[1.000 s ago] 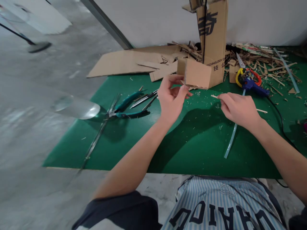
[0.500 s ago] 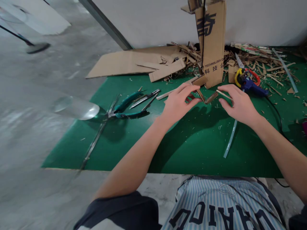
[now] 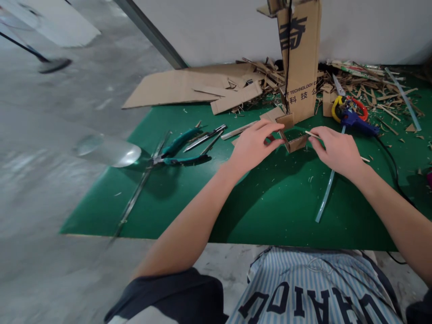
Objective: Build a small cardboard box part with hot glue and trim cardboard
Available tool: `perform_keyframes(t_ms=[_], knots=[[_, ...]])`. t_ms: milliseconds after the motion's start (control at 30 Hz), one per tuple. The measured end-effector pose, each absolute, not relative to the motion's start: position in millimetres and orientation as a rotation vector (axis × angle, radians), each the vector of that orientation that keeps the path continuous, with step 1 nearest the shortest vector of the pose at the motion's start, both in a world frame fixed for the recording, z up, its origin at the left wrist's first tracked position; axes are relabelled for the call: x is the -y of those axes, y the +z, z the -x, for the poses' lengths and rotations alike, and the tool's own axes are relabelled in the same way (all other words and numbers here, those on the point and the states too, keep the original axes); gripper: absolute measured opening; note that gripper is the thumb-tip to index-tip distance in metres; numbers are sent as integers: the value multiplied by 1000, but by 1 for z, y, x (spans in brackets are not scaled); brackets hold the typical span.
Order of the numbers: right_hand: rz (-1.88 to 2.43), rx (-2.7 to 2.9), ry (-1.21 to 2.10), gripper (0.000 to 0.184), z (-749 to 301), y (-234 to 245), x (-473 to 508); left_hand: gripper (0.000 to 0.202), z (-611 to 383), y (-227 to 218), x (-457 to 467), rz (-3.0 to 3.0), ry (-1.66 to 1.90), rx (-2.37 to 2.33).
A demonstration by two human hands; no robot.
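My left hand pinches the left side of a small folded cardboard frame, thumb in front and fingers behind. The frame is bent into an open box-like shape with low walls above the table. Between the thumb and fingers of my right hand is a thin wooden stick. Its tip points left, close to the frame's right end, and its other end shows beyond the wrist. Whether the stick touches the frame I cannot tell. Directly behind the frame stands a tall cardboard piece with printed characters.
Green-handled pliers and a utility knife lie to the left. On the right are a blue glue gun, red-and-yellow scissors and a clear glue stick. Cardboard scraps and a flat sheet fill the back.
The cardboard frame has tilted and its front wall now faces me more. My right hand has lowered slightly, and the stick's far end now shows past the wrist.
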State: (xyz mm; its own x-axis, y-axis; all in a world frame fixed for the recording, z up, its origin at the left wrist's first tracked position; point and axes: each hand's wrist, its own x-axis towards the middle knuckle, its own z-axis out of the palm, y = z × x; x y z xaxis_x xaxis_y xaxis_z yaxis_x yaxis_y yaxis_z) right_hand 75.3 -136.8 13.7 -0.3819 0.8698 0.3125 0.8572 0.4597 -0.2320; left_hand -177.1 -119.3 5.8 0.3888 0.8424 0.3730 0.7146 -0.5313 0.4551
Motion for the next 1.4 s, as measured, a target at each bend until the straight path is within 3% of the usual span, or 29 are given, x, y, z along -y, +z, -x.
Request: perform_keyframes(t_ms=[267, 667, 767, 933, 1200, 1400], knots=[[1487, 2266, -202, 43, -77, 18, 138, 29, 175, 5, 119, -2450, 834, -1420], [1234, 2279, -364, 34, -76, 11, 138, 44, 176, 5, 122, -2670, 699, -1414], [1122, 2284, -377, 32, -76, 7, 140, 48, 176, 6, 125, -2679, 802, -1394], [909, 2340, -407, 27, -66, 13, 152, 29, 167, 12, 136, -2701, 1171, -1092], [785, 2344, -481, 28, -65, 15, 160, 17, 147, 15, 151, -2513, 1147, -878], [790, 2331, -467, 26, -68, 10, 160, 25, 145, 27, 154, -2213, 1008, -931]])
